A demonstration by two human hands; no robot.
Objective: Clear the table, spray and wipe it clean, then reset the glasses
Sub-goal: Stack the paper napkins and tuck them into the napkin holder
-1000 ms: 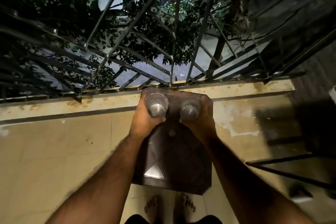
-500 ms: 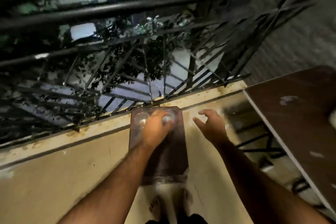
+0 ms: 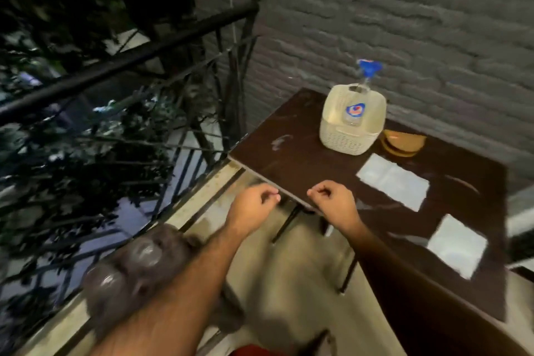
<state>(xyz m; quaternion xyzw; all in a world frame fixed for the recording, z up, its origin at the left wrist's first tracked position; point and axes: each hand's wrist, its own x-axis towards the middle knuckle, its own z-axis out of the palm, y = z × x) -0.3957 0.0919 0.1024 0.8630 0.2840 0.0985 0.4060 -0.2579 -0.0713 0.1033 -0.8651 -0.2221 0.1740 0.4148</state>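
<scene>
- Head view: both hands hang in the air at the near edge of the dark surface (image 3: 303,159); the left hand (image 3: 254,205) and right hand (image 3: 332,202) each have a loosely curled grip holding nothing.
- The two glasses (image 3: 144,253) stand blurred on a small stool (image 3: 170,246) by the railing (image 3: 121,58), well apart from the surface.
- On the surface: a cream basket (image 3: 351,136) with a spray bottle (image 3: 365,72), two white cloths (image 3: 393,182) and a brown dish (image 3: 403,143).

Home balcony at night, black metal railing (image 3: 130,55), grey brick wall (image 3: 404,23), tiled floor (image 3: 289,269), treetops below, small dark tabletop (image 3: 303,159)
</scene>
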